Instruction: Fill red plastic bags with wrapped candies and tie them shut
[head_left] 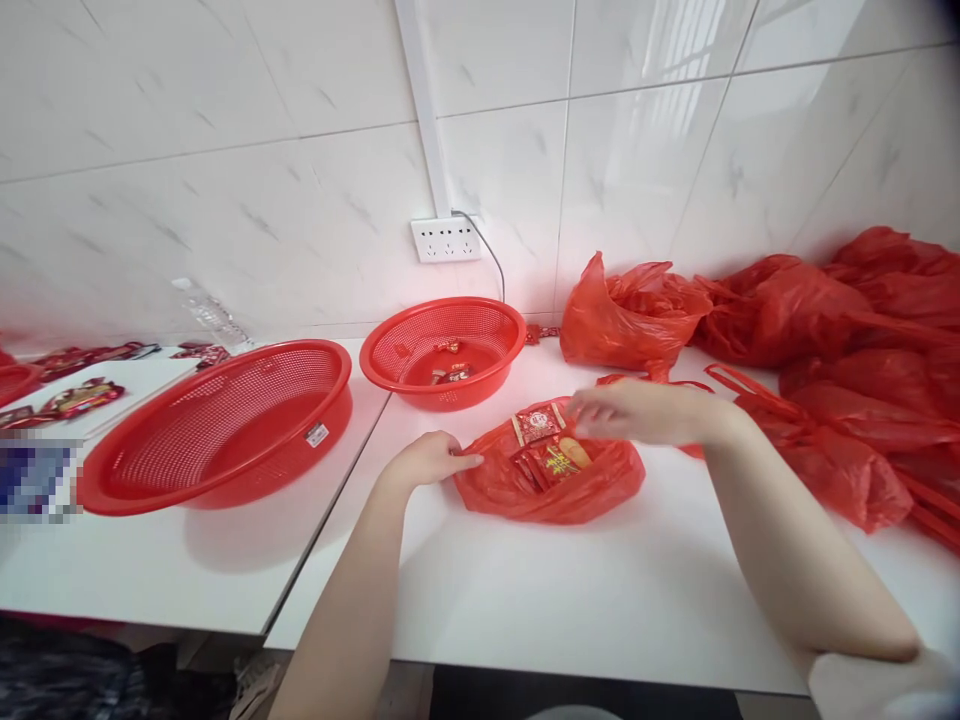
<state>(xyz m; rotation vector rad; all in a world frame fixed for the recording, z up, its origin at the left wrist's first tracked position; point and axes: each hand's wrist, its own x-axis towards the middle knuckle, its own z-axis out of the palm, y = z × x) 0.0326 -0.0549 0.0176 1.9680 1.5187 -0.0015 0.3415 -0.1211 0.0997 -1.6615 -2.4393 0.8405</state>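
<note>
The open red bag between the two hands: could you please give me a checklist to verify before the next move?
1. Open red bag, mouth spread: ok.
2. Wrapped packets inside this bag: ok, several visible.
3. Left hand at the bag's left edge: ok.
4. Right hand holding something: cannot tell, fingertips unclear.
5. Smaller red basket standing apart from the bag: ok.

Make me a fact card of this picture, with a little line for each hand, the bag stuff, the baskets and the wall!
Left hand: at the left edge of an open red plastic bag
Right hand: at the bag's far right side
Inside bag: wrapped packets
Smaller red basket: holds a few wrapped pieces
Larger red basket: white label outside
Wall: tiles, power socket
</note>
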